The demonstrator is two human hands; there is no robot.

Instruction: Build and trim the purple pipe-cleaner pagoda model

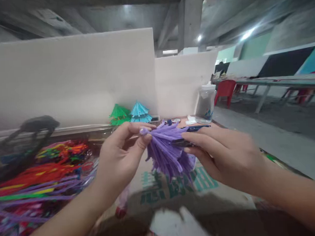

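A layered purple pipe-cleaner cone [166, 154] hangs tilted in front of me, its strands fanned out downward. My left hand [122, 151] pinches the knobbed tip of this cone between thumb and fingers. From the other side, my right hand [224, 151] grips a dark tool [179, 142] with two narrow arms, set against the purple strands; its exact kind is hidden by my fingers. Two finished-looking cones of the same make, one green [119, 114] and one light blue [140, 112], stand behind at the table's back.
Loose pipe cleaners [40, 175] in many colours are heaped at the left. A clear bottle with a white lid [206, 103] stands at the back right, before a pale partition [74, 76]. Beneath my hands lies printed cardboard [161, 194] with a white scrap [175, 225].
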